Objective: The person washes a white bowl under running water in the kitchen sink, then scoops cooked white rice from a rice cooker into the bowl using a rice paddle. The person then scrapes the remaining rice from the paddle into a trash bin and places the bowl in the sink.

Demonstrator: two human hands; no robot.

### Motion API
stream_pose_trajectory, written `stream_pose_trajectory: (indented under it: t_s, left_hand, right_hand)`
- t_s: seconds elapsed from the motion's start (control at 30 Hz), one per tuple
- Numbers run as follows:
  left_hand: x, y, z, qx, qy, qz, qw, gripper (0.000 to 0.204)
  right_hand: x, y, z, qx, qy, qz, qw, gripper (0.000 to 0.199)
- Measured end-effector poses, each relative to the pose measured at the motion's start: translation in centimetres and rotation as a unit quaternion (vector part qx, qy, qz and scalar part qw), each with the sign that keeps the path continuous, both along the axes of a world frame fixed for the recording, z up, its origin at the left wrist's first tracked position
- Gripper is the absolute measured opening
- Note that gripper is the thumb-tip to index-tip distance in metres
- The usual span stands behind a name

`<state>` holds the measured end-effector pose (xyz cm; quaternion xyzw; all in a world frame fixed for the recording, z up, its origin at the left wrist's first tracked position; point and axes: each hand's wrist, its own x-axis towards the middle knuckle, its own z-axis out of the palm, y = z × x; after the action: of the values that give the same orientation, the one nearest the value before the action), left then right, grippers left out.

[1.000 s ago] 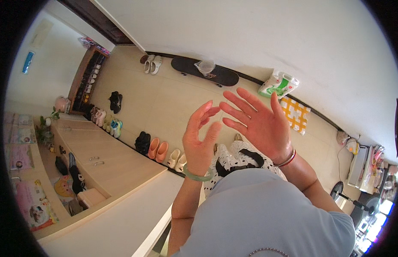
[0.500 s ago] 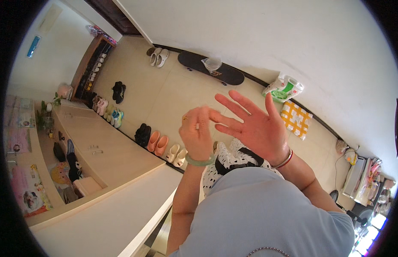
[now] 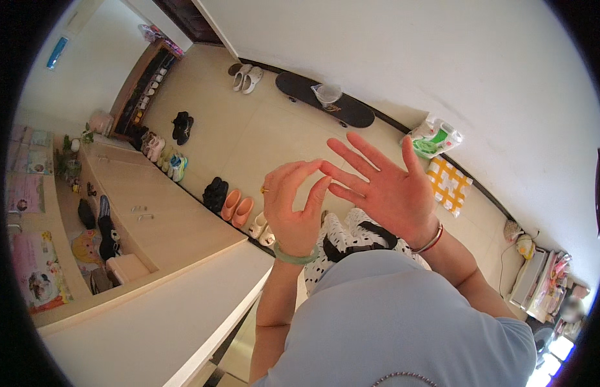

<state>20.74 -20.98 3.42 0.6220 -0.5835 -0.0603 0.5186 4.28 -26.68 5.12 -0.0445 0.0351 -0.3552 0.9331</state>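
My left hand wears a gold ring and a pale green bangle. Its thumb and index finger close in a pinch at the tip of my right ring finger. Facing up, the palm of my right hand shows its fingers spread and nothing in it. A red bracelet circles that wrist. Both hands are raised in front of my light blue shirt, above black-spotted white clothing.
A long wooden cabinet stands at left, with several pairs of shoes along its base. By the far wall are a black skateboard bearing a clear container, a green-and-white package and a yellow checked pad.
My left hand has turned, so its thumb now shows apart from the other fingers, meeting the right ring fingertip. The right hand stays spread in nearly the same place. The view has shifted slightly.
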Motion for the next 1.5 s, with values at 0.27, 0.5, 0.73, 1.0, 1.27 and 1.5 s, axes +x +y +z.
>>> stream_pose_trajectory:
  t_s: [0.27,0.5,0.73,1.0,1.27,1.5]
  left_hand:
    - [1.8,-0.3,-0.1,-0.058,-0.142,-0.032,0.988,0.028]
    - [2.3,-0.6,-0.7,-0.072,-0.104,-0.074,0.989,0.017]
    - [1.6,0.2,-0.9,-0.025,0.116,-0.055,0.991,0.003]
    - [0.8,-0.1,0.2,0.004,-0.092,-0.035,0.995,0.018]
    - [1.5,-0.3,-0.5,0.003,-0.103,-0.051,0.993,0.016]
    - [1.9,0.0,-0.8,-0.009,0.121,-0.008,0.993,0.009]
  right_hand:
    - [0.0,-0.2,0.2,-0.030,0.035,0.018,0.999,0.079]
    - [0.1,0.1,-0.1,-0.008,0.029,0.025,0.999,0.077]
    - [0.4,0.3,-0.2,-0.011,0.030,0.016,0.999,0.075]
    - [0.6,0.2,-0.5,-0.028,0.044,0.016,0.999,0.075]
    - [0.8,0.4,-0.6,-0.086,0.083,0.009,0.993,0.074]
    - [0.9,0.4,-0.6,-0.078,0.084,-0.007,0.993,0.073]
